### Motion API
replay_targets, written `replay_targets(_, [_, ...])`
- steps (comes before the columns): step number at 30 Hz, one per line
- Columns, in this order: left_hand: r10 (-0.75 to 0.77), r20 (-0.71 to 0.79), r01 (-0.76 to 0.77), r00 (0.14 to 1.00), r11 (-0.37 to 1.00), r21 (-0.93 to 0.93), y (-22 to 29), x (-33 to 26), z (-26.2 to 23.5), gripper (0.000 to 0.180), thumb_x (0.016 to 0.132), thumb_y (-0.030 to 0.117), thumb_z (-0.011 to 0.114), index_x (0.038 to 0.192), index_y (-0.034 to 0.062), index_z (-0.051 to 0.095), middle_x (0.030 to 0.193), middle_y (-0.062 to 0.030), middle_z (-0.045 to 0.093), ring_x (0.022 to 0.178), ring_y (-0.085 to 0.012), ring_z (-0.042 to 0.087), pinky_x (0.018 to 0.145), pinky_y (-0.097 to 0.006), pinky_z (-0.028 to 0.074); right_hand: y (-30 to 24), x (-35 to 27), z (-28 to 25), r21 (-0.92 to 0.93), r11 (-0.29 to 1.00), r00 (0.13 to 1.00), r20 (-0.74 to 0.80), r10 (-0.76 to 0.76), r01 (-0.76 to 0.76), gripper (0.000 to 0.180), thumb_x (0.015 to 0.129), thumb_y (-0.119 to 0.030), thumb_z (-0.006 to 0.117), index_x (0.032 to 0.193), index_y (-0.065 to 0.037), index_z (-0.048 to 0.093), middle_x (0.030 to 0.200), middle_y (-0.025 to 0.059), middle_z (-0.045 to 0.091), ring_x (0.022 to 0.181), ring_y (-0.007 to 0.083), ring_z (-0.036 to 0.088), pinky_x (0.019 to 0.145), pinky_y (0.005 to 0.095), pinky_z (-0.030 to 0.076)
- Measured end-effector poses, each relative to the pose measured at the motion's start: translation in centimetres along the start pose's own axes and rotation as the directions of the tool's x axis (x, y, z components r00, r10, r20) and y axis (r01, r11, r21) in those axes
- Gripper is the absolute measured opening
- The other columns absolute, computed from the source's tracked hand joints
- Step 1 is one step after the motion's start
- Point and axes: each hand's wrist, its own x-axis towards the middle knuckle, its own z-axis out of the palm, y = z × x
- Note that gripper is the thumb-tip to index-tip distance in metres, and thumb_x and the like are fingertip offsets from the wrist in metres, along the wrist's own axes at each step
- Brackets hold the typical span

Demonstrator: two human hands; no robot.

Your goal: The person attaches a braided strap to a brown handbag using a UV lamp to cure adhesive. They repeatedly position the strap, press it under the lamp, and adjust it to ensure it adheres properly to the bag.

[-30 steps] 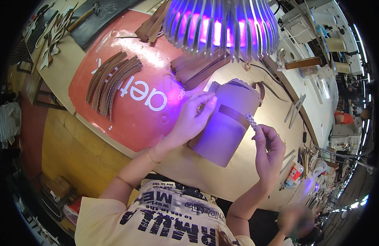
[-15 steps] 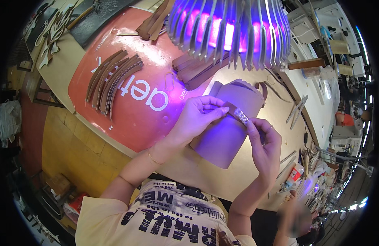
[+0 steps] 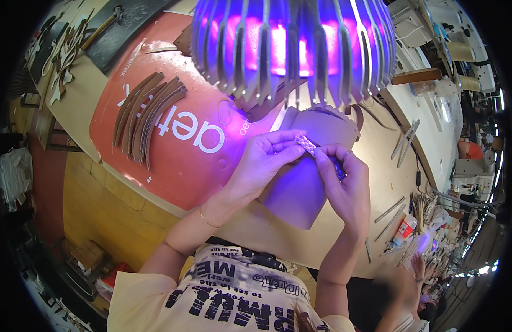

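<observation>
A short braided strip is pinched between the fingertips of both hands. My left hand is closed on its upper left end, and my right hand grips it lower down with thumb and fingers. Much of the strip's length is hidden by my fingers. Under the hands rests a smooth brown curved piece, with a scallop-edged brown piece just behind it. Several curved brown strips, at least one edged with braid, lie side by side on a red sheet to the left.
A ribbed metal lamp glowing purple hangs low over the far side of the table. Loose braided strips and a red-and-white bottle lie to the right. A hammer rests far left. Another person's hand shows at lower right.
Both hands have shifted a little left and up and drawn closer together along the braided strip. The brown band seen beside the braid is now hidden. The lamp fills more of the view.
</observation>
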Motion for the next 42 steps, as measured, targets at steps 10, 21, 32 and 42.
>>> replay_targets(10, [0.058,-0.019,-0.058,0.998,0.998,-0.010,0.0,-0.2,-0.1,0.025,0.093,0.001,0.063,0.118,-0.0050,0.063,0.105,-0.0111,0.071,0.094,-0.0136,0.068,0.086,-0.026,0.056,0.0,-0.2,-0.2,0.050,0.998,0.999,0.022,0.024,-0.025,0.014,0.092,-0.010,0.065,0.092,0.003,0.069,0.060,0.0015,0.058,0.052,0.0038,0.045,0.048,0.0227,0.036])
replay_targets(21, [0.048,-0.147,-0.068,0.988,0.988,-0.136,-1.1,-0.2,0.4,0.042,0.093,0.000,0.063,0.133,-0.0032,0.051,0.107,-0.0116,0.070,0.095,-0.0145,0.068,0.083,-0.027,0.056,-0.1,-0.2,-0.1,0.067,0.993,0.995,-0.001,0.101,-0.100,0.017,0.093,-0.011,0.065,0.095,0.005,0.067,0.072,-0.0009,0.059,0.060,0.0024,0.046,0.053,0.0194,0.036])
replay_targets(32, [0.100,-0.133,-0.122,0.986,0.978,-0.170,-1.1,-0.2,0.6,0.046,0.091,-0.002,0.065,0.134,-0.0053,0.050,0.111,-0.0167,0.069,0.100,-0.0174,0.067,0.090,-0.029,0.056,0.2,-0.1,0.2,0.054,0.998,0.998,-0.047,0.040,-0.037,0.015,0.092,-0.011,0.065,0.091,0.004,0.069,0.058,0.0015,0.056,0.050,0.0031,0.043,0.046,0.0229,0.034])
replay_targets(42, [0.130,-0.144,-0.148,0.981,0.981,-0.124,-1.1,-0.2,0.7,0.049,0.090,-0.004,0.065,0.136,-0.0054,0.049,0.109,-0.0150,0.069,0.099,-0.0148,0.067,0.088,-0.026,0.056,0.4,0.1,0.2,0.035,0.999,0.998,-0.044,0.043,-0.041,0.016,0.092,-0.011,0.066,0.091,0.004,0.068,0.057,0.0000,0.053,0.049,0.0026,0.040,0.046,0.0227,0.033])
